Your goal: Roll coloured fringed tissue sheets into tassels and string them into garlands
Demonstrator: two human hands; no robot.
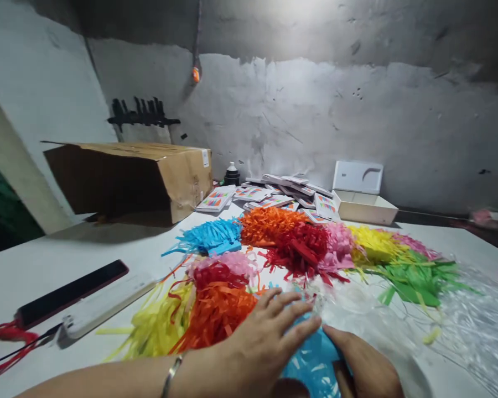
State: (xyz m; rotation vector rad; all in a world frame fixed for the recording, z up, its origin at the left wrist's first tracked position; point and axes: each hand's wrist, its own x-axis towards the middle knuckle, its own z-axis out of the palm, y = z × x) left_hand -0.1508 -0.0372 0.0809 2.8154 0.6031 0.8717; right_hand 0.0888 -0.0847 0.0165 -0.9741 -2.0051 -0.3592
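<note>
A bright blue bundle (pixel 313 359) with pale glints lies at the bottom centre, partly covered by my hands; it looks like paper, perhaps in clear film. My left hand (pixel 265 337), with a metal bracelet at the wrist, rests over its left side, fingers stretched out. Curled at the bundle's right edge, my right hand (pixel 369 367) grips it, its lower fingers cut off by the frame. Directly beyond my left hand are orange fringed paper strips (pixel 219 315) and yellow strips (pixel 157 326). Clear plastic film (pixel 369 309) spreads beside my right hand.
More fringed bundles curve across the table: blue (pixel 211 237), orange (pixel 269 224), red (pixel 302 246), yellow (pixel 373 243) and green (pixel 419 276). Behind them are a pile of printed packs (pixel 269 193), a cardboard box (pixel 186 182) and an open white box (pixel 365 207). A phone (pixel 72 293) lies left.
</note>
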